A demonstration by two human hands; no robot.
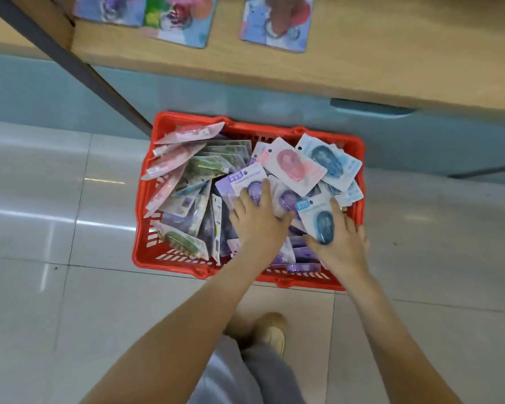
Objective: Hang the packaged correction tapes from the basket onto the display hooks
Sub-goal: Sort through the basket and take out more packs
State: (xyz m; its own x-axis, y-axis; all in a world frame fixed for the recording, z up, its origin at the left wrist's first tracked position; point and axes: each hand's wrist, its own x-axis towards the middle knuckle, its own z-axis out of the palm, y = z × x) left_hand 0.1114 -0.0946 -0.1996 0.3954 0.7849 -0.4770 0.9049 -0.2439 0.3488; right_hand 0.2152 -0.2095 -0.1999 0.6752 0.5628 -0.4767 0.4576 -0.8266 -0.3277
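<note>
Glossy white floor tiles (70,199) carry a red basket (146,252) below a wooden shelf (362,62). From my end it looks heaped with correction tapes (295,166), carded blisters in pink, green, purple and blue. The left hand (257,223) lies flat, fingers spread, on a purple pack (239,182). The right hand (344,246) pinches a blue pack (315,214) between thumb and forefinger.
</note>
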